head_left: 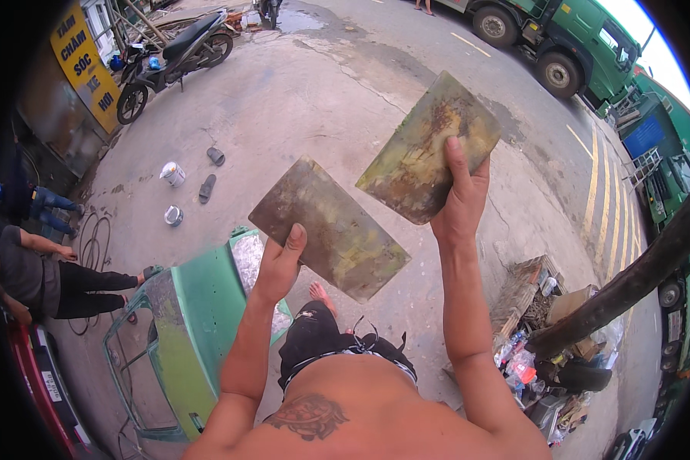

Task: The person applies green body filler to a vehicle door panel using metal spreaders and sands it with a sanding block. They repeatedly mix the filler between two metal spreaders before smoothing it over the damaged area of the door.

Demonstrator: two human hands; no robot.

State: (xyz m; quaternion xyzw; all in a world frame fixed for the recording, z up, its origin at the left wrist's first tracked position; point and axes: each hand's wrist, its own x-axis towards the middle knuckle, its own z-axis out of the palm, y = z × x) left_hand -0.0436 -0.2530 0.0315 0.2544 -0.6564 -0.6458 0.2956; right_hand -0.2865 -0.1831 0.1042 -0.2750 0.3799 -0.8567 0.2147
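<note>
My left hand (282, 261) is closed on a mottled brown and olive rectangular plate (333, 230), thumb over its near left part. Higher and to the right, my right hand (460, 192) grips a similar stained plate (425, 149), its thumb lying on the surface. The two plates are held apart at a slant. Below my left hand, at my left side, stands a green painted vehicle door (192, 299) with a pale panel (249, 261) at its edge, partly behind my arm.
Two people (73, 280) (50, 203) are at the left near hoses (92, 245). Cans (172, 175) and sandals (206, 188) lie ahead. A scooter (172, 65) is upper left. A trunk (590, 295) and rubbish pile (548, 368) are at right, green trucks (571, 38) on the road.
</note>
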